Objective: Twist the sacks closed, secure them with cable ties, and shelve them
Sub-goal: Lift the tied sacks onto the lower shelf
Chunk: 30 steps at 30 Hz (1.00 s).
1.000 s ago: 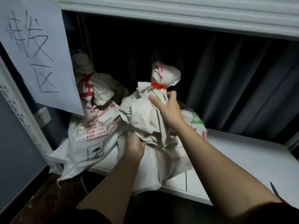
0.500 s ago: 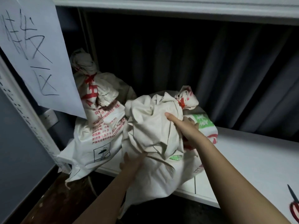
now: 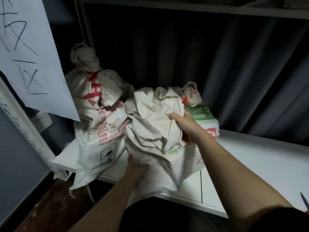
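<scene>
A white woven sack [image 3: 150,131] with green and red print lies tipped back on the white shelf [image 3: 259,161], its twisted neck bound by an orange cable tie [image 3: 185,101]. My right hand [image 3: 187,124] grips the sack's upper right side, fingers sunk into the cloth. My left hand [image 3: 136,171] presses against the sack's lower front at the shelf edge, fingers hidden behind folds. A second tied sack [image 3: 97,114] with red print stands upright to the left, touching the first.
A paper sign [image 3: 33,56] with handwriting hangs on the left shelf post [image 3: 25,131]. A dark curtain [image 3: 234,72] hangs behind the shelf. Scissor tips [image 3: 305,203] show at the right edge. A wall socket [image 3: 42,119] sits low left.
The sack has tipped backward from upright so its tied neck now points to the back right. My right hand slid from the neck to its side; my left hand stayed low.
</scene>
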Each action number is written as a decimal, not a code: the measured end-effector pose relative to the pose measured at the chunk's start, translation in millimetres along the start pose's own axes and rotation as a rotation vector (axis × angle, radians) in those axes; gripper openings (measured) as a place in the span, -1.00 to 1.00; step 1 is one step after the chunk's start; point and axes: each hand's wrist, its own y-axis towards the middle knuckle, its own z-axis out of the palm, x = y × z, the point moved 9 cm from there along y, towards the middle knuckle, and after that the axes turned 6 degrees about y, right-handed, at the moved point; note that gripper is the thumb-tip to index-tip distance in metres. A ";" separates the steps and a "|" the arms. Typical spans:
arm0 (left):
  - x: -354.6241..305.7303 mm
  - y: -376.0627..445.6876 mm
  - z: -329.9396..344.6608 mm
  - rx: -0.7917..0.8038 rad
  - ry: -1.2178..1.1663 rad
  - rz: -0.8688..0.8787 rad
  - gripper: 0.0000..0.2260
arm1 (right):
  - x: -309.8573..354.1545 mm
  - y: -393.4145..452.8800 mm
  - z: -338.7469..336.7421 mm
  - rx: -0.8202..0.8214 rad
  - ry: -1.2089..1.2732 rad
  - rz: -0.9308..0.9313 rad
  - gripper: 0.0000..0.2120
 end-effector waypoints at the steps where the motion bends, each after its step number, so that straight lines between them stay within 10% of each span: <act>1: -1.8 5.4 1.1 0.047 0.070 0.013 0.01 | 0.6 6.0 6.4 0.014 -0.020 -0.011 -0.68; 8: 13.3 -1.8 8.6 0.246 0.274 -0.115 -0.11 | -10.0 23.7 29.4 0.066 -0.218 0.019 -0.30; 13: -97.7 -50.5 -75.2 -0.524 -0.061 0.171 -0.55 | 56.8 9.4 2.8 -0.204 -0.567 -0.137 -0.40; 15: -147.3 -77.9 -88.2 -0.601 -0.031 0.392 -0.50 | 87.6 9.3 -7.6 -0.288 -0.663 -0.205 -0.49; 20: -232.6 -86.5 -65.5 -0.381 0.446 0.760 -0.37 | 138.0 13.3 0.6 -0.413 -1.047 -0.426 -0.57; 25: -233.9 -44.1 -28.2 -0.108 0.885 0.653 -0.43 | 122.1 18.0 22.5 -0.518 -1.461 -0.528 -0.65; 30: -197.3 -17.8 -23.7 -0.111 1.114 0.494 -0.46 | 39.4 45.4 31.1 -0.274 -1.223 -0.267 -0.57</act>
